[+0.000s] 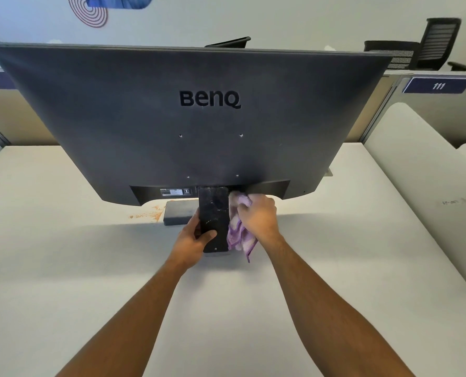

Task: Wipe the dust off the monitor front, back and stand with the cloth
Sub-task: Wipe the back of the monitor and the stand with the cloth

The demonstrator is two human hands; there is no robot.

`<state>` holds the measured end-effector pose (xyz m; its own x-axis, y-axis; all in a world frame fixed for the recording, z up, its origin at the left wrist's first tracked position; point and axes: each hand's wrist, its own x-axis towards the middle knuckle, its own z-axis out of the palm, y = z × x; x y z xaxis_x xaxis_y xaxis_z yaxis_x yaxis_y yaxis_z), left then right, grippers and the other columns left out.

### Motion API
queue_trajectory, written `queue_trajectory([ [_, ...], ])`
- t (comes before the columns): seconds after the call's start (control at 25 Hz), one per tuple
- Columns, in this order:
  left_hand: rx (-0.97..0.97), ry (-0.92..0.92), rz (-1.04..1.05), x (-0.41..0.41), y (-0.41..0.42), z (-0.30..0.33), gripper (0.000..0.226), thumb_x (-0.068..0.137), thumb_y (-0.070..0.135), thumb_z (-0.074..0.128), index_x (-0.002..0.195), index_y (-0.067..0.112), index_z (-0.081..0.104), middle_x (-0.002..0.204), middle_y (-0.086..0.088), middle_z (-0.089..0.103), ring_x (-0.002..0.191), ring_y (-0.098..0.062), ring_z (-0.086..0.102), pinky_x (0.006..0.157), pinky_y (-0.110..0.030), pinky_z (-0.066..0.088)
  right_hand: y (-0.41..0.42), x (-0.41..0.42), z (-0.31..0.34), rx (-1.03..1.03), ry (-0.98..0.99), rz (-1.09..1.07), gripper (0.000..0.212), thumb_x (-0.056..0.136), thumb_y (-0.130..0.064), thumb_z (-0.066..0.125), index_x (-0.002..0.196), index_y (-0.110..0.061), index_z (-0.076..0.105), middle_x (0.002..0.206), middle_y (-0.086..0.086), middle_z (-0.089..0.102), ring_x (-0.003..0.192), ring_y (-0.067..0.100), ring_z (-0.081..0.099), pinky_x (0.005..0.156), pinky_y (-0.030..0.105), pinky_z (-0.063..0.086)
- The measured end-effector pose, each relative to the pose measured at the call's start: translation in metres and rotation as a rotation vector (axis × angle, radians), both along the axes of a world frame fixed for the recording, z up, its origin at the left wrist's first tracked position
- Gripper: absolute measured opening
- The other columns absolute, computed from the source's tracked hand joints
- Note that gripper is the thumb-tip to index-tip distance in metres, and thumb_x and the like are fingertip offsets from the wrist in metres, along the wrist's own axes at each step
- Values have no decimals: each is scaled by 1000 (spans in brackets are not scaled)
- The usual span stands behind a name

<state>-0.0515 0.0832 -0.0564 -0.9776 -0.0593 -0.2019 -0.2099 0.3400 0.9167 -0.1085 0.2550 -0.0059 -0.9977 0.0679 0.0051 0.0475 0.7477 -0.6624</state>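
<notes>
Lower centre: we grip the stand (213, 219) with the left hand (193, 242), right hand (259, 213) clutching the cloth (238, 235) beside it; the monitor (188, 118) front is unseen.

— What is staying out of sight here?
— The monitor (188, 118) is showing only its back; its screen is facing away.
— And the stand (214, 219)?
— The left hand (192, 242) and cloth (238, 232) are covering parts of it, and the label's (175, 192) print is reading too small.
</notes>
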Motion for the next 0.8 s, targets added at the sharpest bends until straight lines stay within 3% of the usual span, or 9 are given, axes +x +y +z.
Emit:
queue_trajectory([
  [0.08,-14,5,1,0,0,0,66,94,18,62,148,40,30,125,10,58,113,-14,56,97,-42,48,3,-1,-2,38,-73,-28,19,94,-33,60,92,-15,65,82,-4,62,65,10,54,65,17,45],
  [0.2,-9,8,0,-1,-1,0,67,94,17,61,148,41,29,123,11,58,113,-13,57,98,-42,47,2,1,0,-64,19,-33,19,90,-33,61,77,-20,62,65,-10,58,58,8,56,54,12,35],
  [0.32,-15,0,3,0,0,-1,66,94,18,61,147,41,29,121,13,58,113,-13,57,99,-41,46,2,2,5,-123,7,-57,15,91,-32,60,81,-21,61,67,-12,56,60,7,57,51,8,33],
  [0.52,-29,-18,20,-1,1,0,68,94,20,62,149,39,27,133,4,56,124,-23,54,102,-44,44,18,4,-1,-316,-36,-291,11,91,-28,59,86,-19,62,75,-3,61,62,10,60,50,12,41],
  [0.64,-22,-21,15,-1,1,0,70,94,19,62,150,38,26,137,1,55,126,-25,53,103,-44,42,33,11,-5,-513,-18,-499,13,89,-32,64,92,-20,63,82,-1,65,70,14,64,60,23,53],
  [0.8,-39,-27,14,0,2,1,70,94,19,61,151,37,24,138,0,54,126,-25,52,104,-44,41,43,12,-6,-538,39,-623,16,92,-30,64,104,-19,62,95,-1,64,81,18,64,78,31,57],
])
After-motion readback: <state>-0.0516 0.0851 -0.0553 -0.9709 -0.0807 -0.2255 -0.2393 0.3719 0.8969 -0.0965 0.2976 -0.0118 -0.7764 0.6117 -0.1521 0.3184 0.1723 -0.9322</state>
